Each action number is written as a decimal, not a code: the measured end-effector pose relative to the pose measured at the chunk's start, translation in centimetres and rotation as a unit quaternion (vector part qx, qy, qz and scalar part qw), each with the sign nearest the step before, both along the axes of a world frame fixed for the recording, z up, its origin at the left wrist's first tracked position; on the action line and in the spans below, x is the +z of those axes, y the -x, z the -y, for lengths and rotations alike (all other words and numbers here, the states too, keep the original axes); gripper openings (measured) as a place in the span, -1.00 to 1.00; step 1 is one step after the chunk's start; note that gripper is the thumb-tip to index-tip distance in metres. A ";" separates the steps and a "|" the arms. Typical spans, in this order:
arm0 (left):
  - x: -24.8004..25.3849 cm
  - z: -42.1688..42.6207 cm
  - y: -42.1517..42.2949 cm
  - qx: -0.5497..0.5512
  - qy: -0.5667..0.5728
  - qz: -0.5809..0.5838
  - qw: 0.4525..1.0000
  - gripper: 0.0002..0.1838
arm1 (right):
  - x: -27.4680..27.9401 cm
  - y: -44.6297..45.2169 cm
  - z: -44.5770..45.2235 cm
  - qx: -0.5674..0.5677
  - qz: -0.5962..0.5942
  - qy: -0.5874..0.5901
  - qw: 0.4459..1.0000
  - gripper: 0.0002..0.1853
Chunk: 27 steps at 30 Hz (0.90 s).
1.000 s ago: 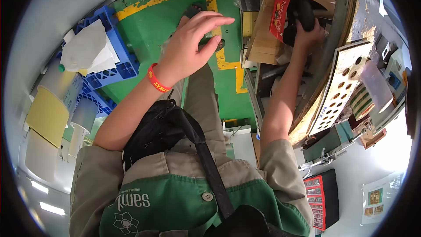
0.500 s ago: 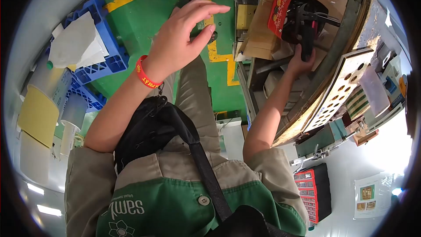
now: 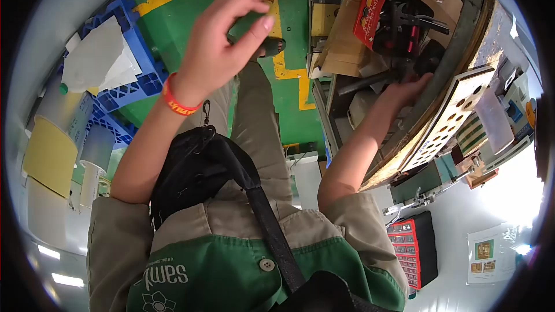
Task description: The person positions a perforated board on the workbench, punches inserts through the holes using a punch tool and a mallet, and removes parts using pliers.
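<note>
My left hand (image 3: pixel 217 55), with a red wristband (image 3: pixel 176 99), is raised over the green floor. Its thumb and fingers are apart and hold nothing. Inside the open drawer (image 3: pixel 399 130) at right, my right hand (image 3: pixel 404 89) is closed around a black tool with a thick, rounded end (image 3: pixel 430 56); its exact kind is partly hidden. Close by, a dark rod (image 3: pixel 364 82) lies in the drawer. Beyond the hand, a red and black container (image 3: pixel 370 14) sits on cardboard, with pliers-like metal tools (image 3: pixel 425 22) in it.
A worn wooden bench edge (image 3: pixel 480 40) runs above the drawer, with a perforated plate (image 3: pixel 448 118) along it. Blue plastic pallets (image 3: pixel 144 52) with papers (image 3: pixel 95 58) stand at left. A black bag (image 3: pixel 196 162) hangs at my waist.
My right hand has moved right, towards the drawer's side, and the black tool has tilted and shifted with it. My left hand has drifted slightly left and up.
</note>
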<state>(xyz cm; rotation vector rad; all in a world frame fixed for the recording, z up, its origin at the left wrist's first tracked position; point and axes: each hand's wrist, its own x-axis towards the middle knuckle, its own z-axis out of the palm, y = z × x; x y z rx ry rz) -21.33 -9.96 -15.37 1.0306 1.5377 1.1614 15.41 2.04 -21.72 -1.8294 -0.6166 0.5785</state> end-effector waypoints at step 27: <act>7.0 -3.9 1.3 -0.011 -0.270 0.027 0.963 -0.48 | -3.8 2.0 0.4 0.203 0.218 0.094 0.950 -0.73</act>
